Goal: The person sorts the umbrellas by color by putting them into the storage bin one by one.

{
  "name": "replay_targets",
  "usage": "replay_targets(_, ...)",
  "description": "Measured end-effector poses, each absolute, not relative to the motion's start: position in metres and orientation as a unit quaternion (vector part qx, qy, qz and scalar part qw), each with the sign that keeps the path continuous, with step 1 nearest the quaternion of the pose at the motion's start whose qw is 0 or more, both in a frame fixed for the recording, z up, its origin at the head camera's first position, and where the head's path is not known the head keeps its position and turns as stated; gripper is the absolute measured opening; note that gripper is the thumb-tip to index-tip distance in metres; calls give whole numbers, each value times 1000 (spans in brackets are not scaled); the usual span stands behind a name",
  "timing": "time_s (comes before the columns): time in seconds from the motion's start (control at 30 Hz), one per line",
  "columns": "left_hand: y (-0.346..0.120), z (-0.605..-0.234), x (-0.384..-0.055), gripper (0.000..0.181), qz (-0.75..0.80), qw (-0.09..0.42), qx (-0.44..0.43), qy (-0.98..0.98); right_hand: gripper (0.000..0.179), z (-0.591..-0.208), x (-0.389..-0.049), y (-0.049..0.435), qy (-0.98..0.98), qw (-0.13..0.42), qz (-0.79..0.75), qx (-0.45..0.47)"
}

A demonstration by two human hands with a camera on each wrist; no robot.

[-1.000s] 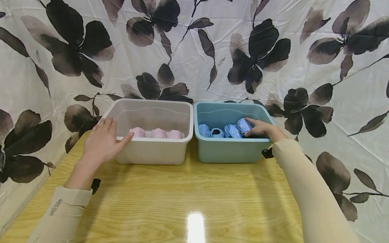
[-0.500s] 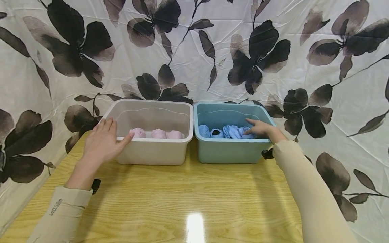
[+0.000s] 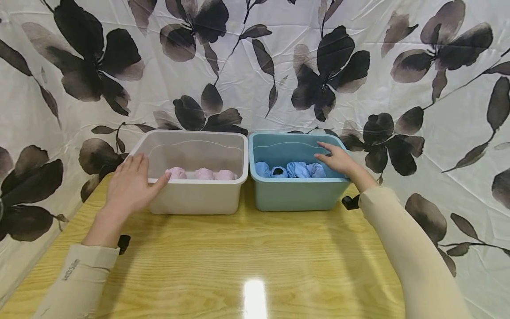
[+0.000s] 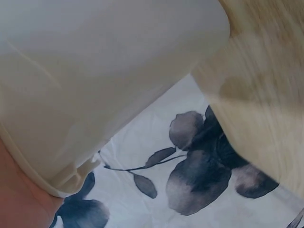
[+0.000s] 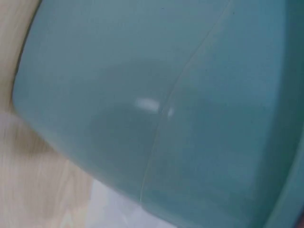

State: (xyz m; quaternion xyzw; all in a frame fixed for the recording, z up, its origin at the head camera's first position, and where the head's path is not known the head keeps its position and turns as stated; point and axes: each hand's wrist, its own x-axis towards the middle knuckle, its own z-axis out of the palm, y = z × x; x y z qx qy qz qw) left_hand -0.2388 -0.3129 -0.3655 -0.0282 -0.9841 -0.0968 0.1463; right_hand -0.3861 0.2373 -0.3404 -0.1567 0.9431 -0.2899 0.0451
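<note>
My left hand (image 3: 129, 186) lies with fingers straight over the left corner of a cream plastic bin (image 3: 195, 199), its thumb along the front rim. In the left wrist view, part of that hand (image 4: 21, 194) sits at the bin's rim. Several pink rolled bundles (image 3: 204, 173) lie inside. My right hand (image 3: 338, 160), holding nothing, hovers with extended fingers over the right side of a teal bin (image 3: 299, 197). Below it, several crumpled blue bundles (image 3: 298, 170) lie in a row, one showing a black spot. The teal bin's wall (image 5: 142, 118) fills the right wrist view.
Both bins stand side by side at the back of a wooden table (image 3: 191, 261), close to a floral-print cloth (image 3: 259, 88) that hangs behind and at both sides. A small black device (image 3: 350, 203) is at the right wrist, another (image 3: 124, 243) at the left.
My right hand has let go of a blue bundle, which dropped into the row in the teal bin, and has risen off it. The left hand stays on the cream bin.
</note>
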Motion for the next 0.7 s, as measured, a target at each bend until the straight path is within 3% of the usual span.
replay_targets(0.27,-316,-367,-244,103,-168,243,-25,-955,63,-342,-352,244,931,-146,-274,-189)
replay_targets(0.37,-320,-369,-240,100,-174,252,-15,-952,64,-348,-335,247,926,-202,-260,-185)
replay_targets(0.53,-330,-378,-221,100,-174,237,9,-956,67,-364,-310,255,921,-247,-242,-179)
replay_targets(0.7,-341,-394,-197,107,-162,212,21,-963,72,-385,-286,266,930,-249,-221,-159)
